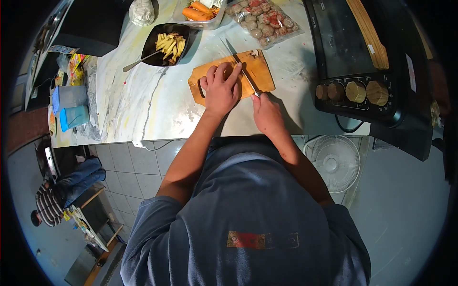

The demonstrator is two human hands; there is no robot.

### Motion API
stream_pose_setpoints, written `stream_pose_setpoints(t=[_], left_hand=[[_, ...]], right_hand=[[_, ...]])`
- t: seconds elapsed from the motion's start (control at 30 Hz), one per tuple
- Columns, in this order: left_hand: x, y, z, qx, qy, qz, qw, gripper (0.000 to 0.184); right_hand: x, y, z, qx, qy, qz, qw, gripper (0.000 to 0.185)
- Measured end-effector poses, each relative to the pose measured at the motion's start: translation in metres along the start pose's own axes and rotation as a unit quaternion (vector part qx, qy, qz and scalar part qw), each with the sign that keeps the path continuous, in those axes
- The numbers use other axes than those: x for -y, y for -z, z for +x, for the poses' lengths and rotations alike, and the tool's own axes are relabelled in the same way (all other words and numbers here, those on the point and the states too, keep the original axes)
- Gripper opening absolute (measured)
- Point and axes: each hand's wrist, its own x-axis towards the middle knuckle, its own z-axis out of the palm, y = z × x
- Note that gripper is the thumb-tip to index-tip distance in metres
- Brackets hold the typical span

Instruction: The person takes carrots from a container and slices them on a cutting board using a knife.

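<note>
On the marble-patterned counter lies a wooden cutting board (262,71) with a handle slot at its left end. My right hand (268,114) is closed around the handle of a kitchen knife (248,79), whose blade slants across the board, pointing away from me. Just left of the blade, my left hand (222,91) presses down on the board with bent fingers. Whatever lies under those fingertips is mostly hidden and I cannot make it out. A small pale scrap (255,53) sits at the board's far edge.
A black bowl (151,44) holds yellowish cut strips and a spoon (138,63). Behind are a plastic container (213,24) with carrots (197,13) and a bag of meatballs (265,21). A black appliance with wooden knobs (355,91) stands right. A fan (332,163) is below.
</note>
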Motion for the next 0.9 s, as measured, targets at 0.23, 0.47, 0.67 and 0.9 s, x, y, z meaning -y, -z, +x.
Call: stream_pose_setpoints(t=[0.23,0.47,0.67,0.9], left_hand=[[0.001,-0.002,-0.002,-0.028,0.016,-0.024,0.999,0.046],[-0.003,-0.002,0.001,-0.034,0.005,-0.038,0.999,0.023],[-0.009,-0.002,0.004,-0.028,0.004,-0.029,0.999,0.015],[-0.009,0.004,0.004,-0.046,0.026,-0.052,0.997,0.018]], right_hand=[[0.000,0.003,-0.007,-0.001,-0.009,0.001,1.000,0.039],[-0.013,0.010,-0.014,-0.023,-0.003,0.007,1.000,0.039],[-0.016,0.017,-0.011,-0.015,-0.029,0.025,0.999,0.040],[-0.016,0.022,-0.013,-0.054,0.004,0.043,0.998,0.037]])
